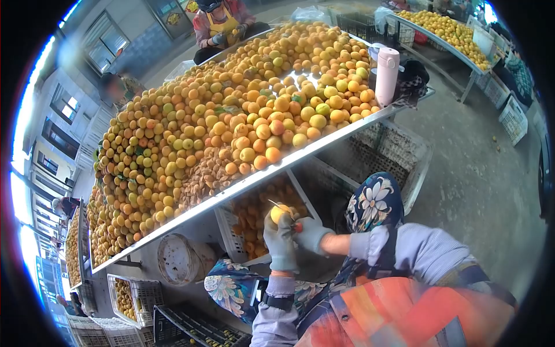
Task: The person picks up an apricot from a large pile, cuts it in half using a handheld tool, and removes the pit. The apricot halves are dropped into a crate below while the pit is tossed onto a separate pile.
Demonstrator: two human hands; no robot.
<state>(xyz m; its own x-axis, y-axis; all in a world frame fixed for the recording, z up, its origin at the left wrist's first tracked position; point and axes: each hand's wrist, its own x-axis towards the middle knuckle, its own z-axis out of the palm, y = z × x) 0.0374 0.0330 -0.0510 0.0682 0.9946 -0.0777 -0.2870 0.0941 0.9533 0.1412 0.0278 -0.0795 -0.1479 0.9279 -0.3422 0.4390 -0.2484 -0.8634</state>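
Note:
My left hand (281, 246), in a grey glove, is closed around a yellow-orange apricot (280, 214) and holds it upright over a crate. Beside it my right hand (313, 235), also gloved, is closed on a small knife (298, 227) with a red handle. The thin blade shows at the top of the apricot. Below both hands, a white crate (300, 194) holds many orange apricot pieces. Just beyond stands a metal-edged table (231, 200) heaped with whole apricots (191, 127). A pile of brown pits (209, 173) lies near its front edge.
A pink bottle (387, 78) stands at the table's right corner. Under the table are a round white bucket (174, 260) and a dirty crate (419, 156). A crate of apricots (147, 289) sits lower left. Another person (222, 26) works across the table.

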